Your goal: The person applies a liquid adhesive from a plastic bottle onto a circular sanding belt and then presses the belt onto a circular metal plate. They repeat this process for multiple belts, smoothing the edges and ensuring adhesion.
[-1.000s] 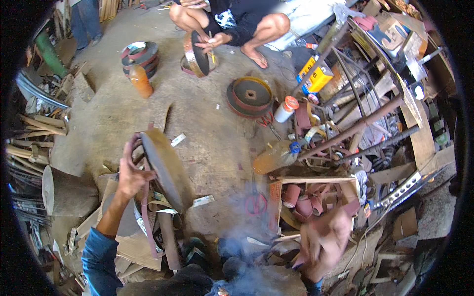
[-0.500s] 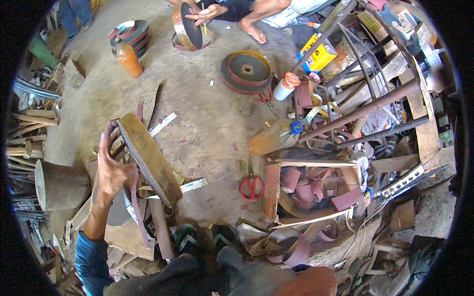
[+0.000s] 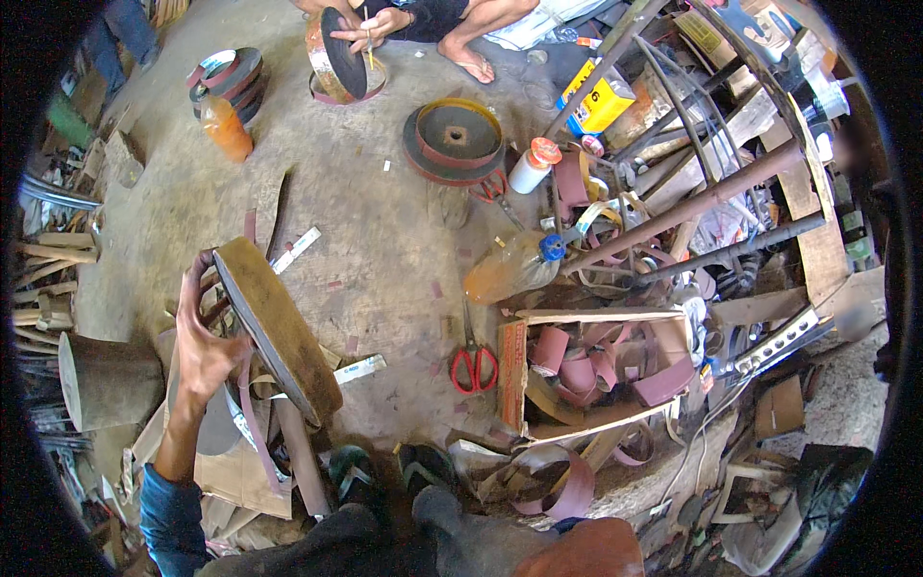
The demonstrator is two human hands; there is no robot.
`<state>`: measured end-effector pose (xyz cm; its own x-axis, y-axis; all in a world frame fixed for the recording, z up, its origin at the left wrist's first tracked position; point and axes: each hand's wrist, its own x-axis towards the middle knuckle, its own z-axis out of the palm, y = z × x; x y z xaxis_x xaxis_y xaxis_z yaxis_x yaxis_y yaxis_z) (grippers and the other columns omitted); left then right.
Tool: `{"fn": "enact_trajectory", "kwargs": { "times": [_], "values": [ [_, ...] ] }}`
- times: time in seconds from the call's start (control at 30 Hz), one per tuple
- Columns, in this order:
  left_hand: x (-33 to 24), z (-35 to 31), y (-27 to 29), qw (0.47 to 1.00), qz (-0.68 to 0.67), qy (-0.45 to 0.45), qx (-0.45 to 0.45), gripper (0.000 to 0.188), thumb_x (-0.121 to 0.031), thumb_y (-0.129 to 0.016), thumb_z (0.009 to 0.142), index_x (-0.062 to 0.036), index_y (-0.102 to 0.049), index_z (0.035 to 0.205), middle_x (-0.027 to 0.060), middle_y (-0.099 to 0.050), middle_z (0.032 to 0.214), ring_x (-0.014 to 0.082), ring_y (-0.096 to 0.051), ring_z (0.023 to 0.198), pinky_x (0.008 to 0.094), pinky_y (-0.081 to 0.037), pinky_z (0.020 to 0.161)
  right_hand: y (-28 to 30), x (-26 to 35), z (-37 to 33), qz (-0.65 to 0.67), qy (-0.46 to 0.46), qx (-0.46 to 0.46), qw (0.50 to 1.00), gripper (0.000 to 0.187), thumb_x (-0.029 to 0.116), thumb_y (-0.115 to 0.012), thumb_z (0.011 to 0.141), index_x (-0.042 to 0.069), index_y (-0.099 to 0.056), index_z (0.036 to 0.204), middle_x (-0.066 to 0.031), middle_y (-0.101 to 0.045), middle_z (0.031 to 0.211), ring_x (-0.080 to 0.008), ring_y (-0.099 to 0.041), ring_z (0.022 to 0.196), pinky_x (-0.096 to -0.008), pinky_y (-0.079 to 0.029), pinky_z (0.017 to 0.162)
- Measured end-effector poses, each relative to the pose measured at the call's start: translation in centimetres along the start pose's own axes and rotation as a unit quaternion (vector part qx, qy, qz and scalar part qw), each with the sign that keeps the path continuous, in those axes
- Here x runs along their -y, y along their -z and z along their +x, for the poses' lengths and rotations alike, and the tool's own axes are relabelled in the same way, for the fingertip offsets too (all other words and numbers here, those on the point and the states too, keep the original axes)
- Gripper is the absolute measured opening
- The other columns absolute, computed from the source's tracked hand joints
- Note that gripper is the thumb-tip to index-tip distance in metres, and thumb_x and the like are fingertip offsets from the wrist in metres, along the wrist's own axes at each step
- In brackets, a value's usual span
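My left hand is closed on a thick sanding wheel, thumb and fingers against its dark left face. Tilted on edge above the floor, the wheel shows a worn tan rim. A pinkish abrasive strip hangs below my wrist. My right hand is out of the picture. Red-handled scissors lie on the floor, blades partly hidden by a plastic bottle of orange liquid. Right of them sits a wooden box with several curled abrasive strips.
Across from me a co-worker's hand holds a thin stick beside an upright wheel. Another wheel, a white jar and an orange bottle stand on the floor. Metal bars jut from the right; a round stump is left.
The view has turned slightly, so most things sit a little further left. My left hand still holds the sanding wheel at nearly the same tilt.
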<state>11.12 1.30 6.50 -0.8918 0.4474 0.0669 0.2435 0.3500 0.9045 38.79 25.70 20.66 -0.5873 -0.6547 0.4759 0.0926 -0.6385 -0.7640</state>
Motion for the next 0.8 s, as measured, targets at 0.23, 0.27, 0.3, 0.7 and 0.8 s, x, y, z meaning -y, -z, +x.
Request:
{"fn": "enact_trajectory", "kwargs": {
  "times": [0.23,0.27,0.3,0.7,0.8],
  "values": [
    [-0.1,-0.2,-0.2,0.999,0.024,-0.021,-0.001,0.099,-0.004,-0.081,0.058,0.0026,-0.036,0.146,0.0159,-0.048,0.139,0.0275,-0.050,0.130,0.0430,-0.046,0.107,0.2,-0.1,0.1,-0.018,0.035,-0.017,0.999,0.089,0.021,-0.067,0.088,-0.016,-0.015,0.150,-0.0364,-0.023,0.155,-0.0461,-0.037,0.140,-0.0434,-0.036,0.111],
    [0.2,-0.2,-0.1,0.999,0.025,-0.025,-0.010,0.101,-0.005,-0.081,0.056,0.0025,-0.035,0.147,0.0159,-0.048,0.140,0.0279,-0.050,0.130,0.0433,-0.046,0.107,0.1,-0.1,-0.2,-0.038,0.023,-0.014,0.999,0.089,0.022,-0.067,0.089,-0.016,-0.015,0.150,-0.0361,-0.023,0.155,-0.0459,-0.037,0.140,-0.0444,-0.036,0.111],
    [0.5,-0.2,-0.1,0.999,0.026,-0.029,-0.018,0.104,-0.005,-0.081,0.055,0.0023,-0.034,0.147,0.0158,-0.048,0.140,0.0282,-0.050,0.130,0.0435,-0.045,0.107,0.0,-0.3,-0.7,-0.059,0.010,-0.014,0.998,0.089,0.024,-0.067,0.090,-0.015,-0.015,0.150,-0.0359,-0.023,0.155,-0.0457,-0.038,0.139,-0.0453,-0.036,0.111],
    [8.7,1.1,4.3,0.981,0.097,-0.166,-0.003,0.113,-0.040,-0.088,0.068,0.0029,-0.027,0.153,0.0183,-0.035,0.154,0.0299,-0.035,0.141,0.0431,-0.024,0.119,5.5,-19.7,-11.5,-0.445,-0.174,-0.747,0.461,0.027,0.013,-0.069,0.088,0.003,-0.062,0.111,-0.0194,-0.069,0.095,-0.0328,-0.069,0.084,-0.0390,-0.055,0.077],
    [10.5,2.3,6.7,0.974,0.117,-0.192,0.025,0.108,-0.037,-0.086,0.073,0.0042,-0.026,0.153,0.0187,-0.033,0.156,0.0299,-0.031,0.144,0.0428,-0.022,0.120,2.0,-22.2,-14.4,-0.424,-0.200,-0.764,0.443,0.032,0.017,-0.070,0.088,0.004,-0.060,0.115,-0.0217,-0.069,0.099,-0.0398,-0.068,0.089,-0.0418,-0.054,0.080]
  ]
}}
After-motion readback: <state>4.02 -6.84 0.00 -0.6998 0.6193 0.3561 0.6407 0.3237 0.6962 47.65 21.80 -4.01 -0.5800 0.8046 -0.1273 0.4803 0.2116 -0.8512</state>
